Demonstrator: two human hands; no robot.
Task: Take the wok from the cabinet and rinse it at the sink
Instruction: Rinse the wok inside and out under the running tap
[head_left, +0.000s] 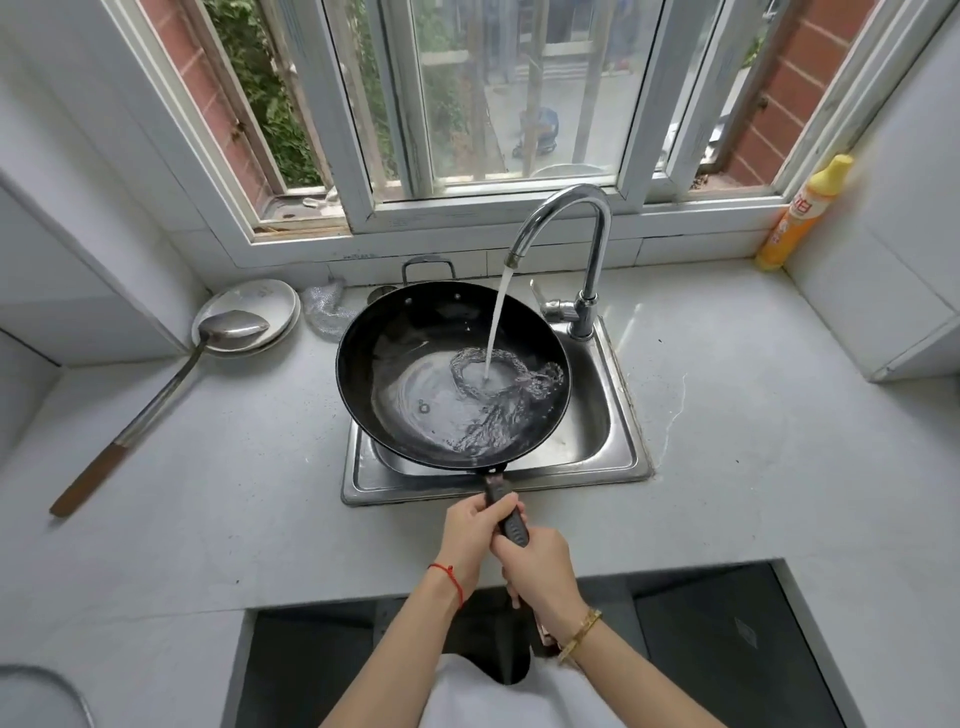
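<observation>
A black wok (415, 338) hangs over the steel sink (618, 447), tilted a little toward the near right. Water streams from the chrome faucet (582, 208) into the wok and swirls in its bottom. Both hands hold the wok's long dark handle (511, 525): my left hand (475, 535) grips it nearer the pan, my right hand (540, 566) grips it just behind. The end of the handle is hidden under my right hand.
A long metal ladle (156, 400) with a wooden grip lies on the left counter, its bowl resting on a steel plate (270, 301). A steel scourer (324, 312) sits behind the wok. An orange detergent bottle (802, 213) stands at the right windowsill.
</observation>
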